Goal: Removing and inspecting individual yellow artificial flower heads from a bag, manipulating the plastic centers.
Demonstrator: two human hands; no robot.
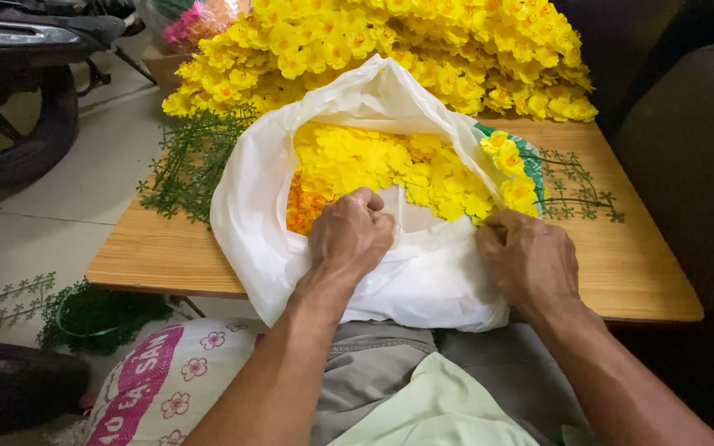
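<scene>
A white plastic bag [423,281] lies open on a low wooden table [630,264], filled with loose yellow artificial flower heads [373,161] and some orange ones [301,211]. My left hand [349,235] reaches into the bag mouth, fingers curled and pinched among the flowers near the orange ones. My right hand [530,260] rests on the bag's right edge, its fingers closed on the plastic beside a small cluster of yellow flowers [510,169].
A big heap of finished yellow flower sprays [390,45] fills the back of the table. Green plastic stems [188,161] lie at its left, more [576,190] at its right and on the floor [84,318]. A motorbike wheel [18,124] stands far left, a printed sack [167,384] by my knee.
</scene>
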